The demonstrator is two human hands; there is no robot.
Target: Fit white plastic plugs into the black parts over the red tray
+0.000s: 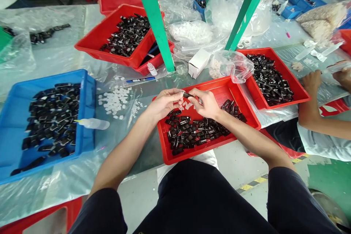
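Note:
A small black part [187, 95] is pinched between my two hands above a shallow red tray [216, 87]. At its left end are the closed thumb and fingertips of my left hand [165, 103]; whether a small pale piece is there too, I cannot make out. My right hand [205, 104] grips the other end, fingers curled and partly covering it. Below, many glossy black parts [189, 131] lie loose in the tray. A few small whitish pieces [187, 105] are in the tray, just under my hands.
Left of the tray lie white pieces [114, 100], a squeeze bottle [94, 124] and a blue bin [89, 113] of black parts. Red bins [90, 45] [297, 89] of black parts stand behind and right. Green posts [156, 18] rise nearby. A co-worker's hand [312, 80] is at right.

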